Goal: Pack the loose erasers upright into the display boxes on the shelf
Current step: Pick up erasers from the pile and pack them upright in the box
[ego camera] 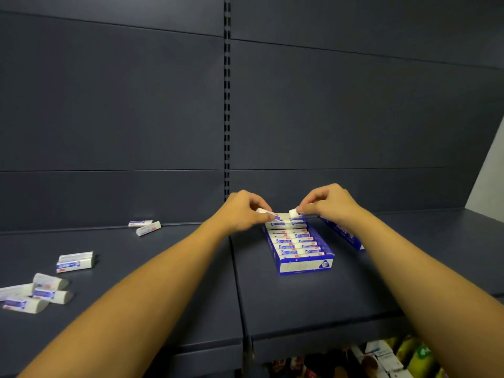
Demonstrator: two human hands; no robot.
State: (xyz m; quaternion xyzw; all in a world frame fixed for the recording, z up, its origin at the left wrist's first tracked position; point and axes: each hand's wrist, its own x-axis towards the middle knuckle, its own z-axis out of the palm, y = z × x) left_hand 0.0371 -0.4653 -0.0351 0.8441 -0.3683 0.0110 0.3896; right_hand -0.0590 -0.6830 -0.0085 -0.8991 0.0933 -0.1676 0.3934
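Observation:
A blue and white display box [305, 266] stands on the dark shelf [286, 301], filled with rows of erasers. My left hand [241, 211] pinches one white eraser [264, 211] over the box's far end. My right hand [331, 201] pinches another eraser [293, 213] beside it, also above the far row. Both erasers hang just above the packed ones. A second blue box [345, 233] lies behind my right forearm, mostly hidden. Loose erasers [75, 261] lie on the shelf at the left.
Two more loose erasers [144, 226] rest near the back wall at left, and a heap of several [35, 294] lies at the left edge. Below the shelf's front edge, colourful goods [395, 358] fill a lower shelf. A slotted upright [227, 105] runs up the back panel.

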